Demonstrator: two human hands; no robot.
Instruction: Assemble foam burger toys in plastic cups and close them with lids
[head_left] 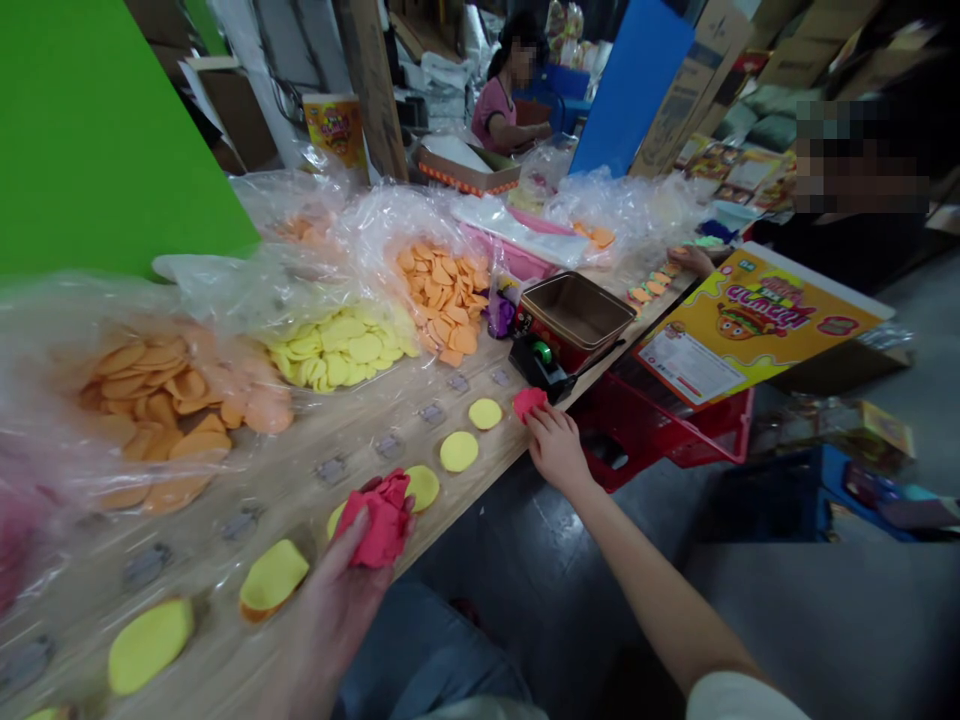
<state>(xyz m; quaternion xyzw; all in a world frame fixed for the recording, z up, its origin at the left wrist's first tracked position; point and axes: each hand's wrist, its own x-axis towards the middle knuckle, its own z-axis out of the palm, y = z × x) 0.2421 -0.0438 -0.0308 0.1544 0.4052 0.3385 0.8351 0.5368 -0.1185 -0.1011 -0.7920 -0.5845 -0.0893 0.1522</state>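
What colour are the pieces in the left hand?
Pinkish-red pieces, best seen in the head view.

The table [499, 452] has a smooth wood grain, faintly shiny. The bags [375, 222] are glossy, crinkled clear plastic. Yellow discs [459, 452] and red pieces [379, 525] look matt, perhaps foam, though blur hides their texture. The tin [553, 338] looks metal, the basket [720, 450] shiny plastic, the carton [757, 320] smooth card.
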